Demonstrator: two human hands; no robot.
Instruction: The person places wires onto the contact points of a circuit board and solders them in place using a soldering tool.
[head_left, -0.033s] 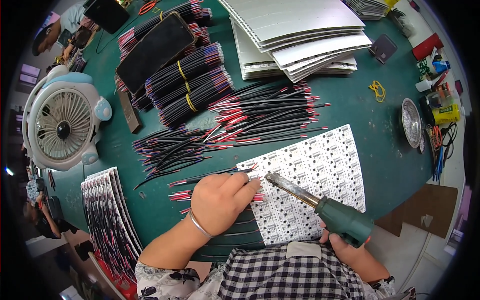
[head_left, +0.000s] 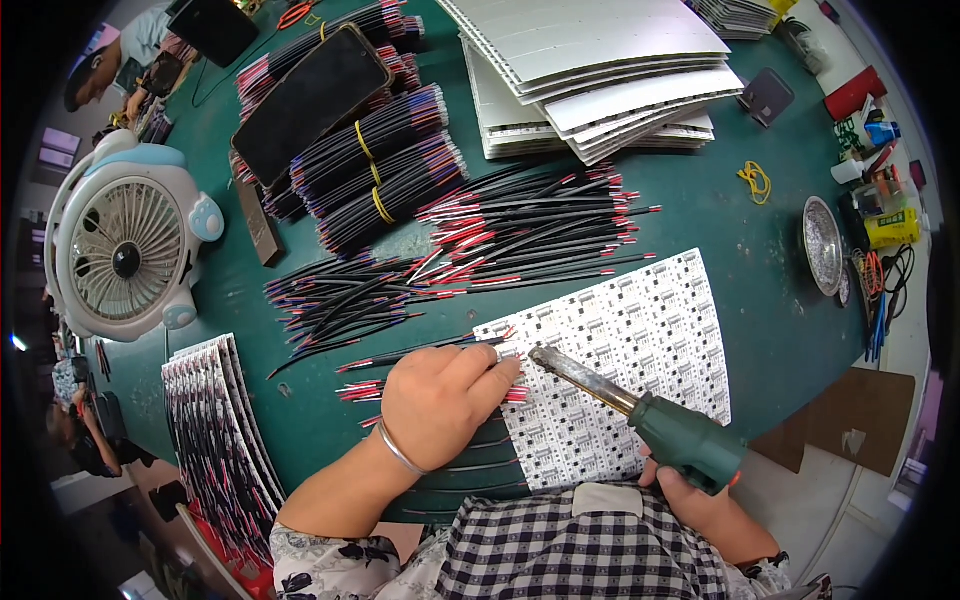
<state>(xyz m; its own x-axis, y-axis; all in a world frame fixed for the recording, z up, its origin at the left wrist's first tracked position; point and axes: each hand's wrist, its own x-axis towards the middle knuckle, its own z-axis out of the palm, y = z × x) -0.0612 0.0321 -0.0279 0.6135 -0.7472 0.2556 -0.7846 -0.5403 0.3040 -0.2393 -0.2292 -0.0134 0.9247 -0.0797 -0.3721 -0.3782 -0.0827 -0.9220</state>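
Soldering iron (head_left: 640, 410) over circuit panel (head_left: 630, 340)

A green-handled soldering iron (head_left: 640, 410) lies tilted over a white circuit panel (head_left: 620, 360), tip at its left edge.

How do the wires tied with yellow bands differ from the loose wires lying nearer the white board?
The bundled black wires with yellow bands lie packed in tight, parallel rows; the loose black and red wires fan out, untied and crossing. The bundles sit farther away, under a flat black slab; the loose ones border the white circuit panel. Both rest on the green table.
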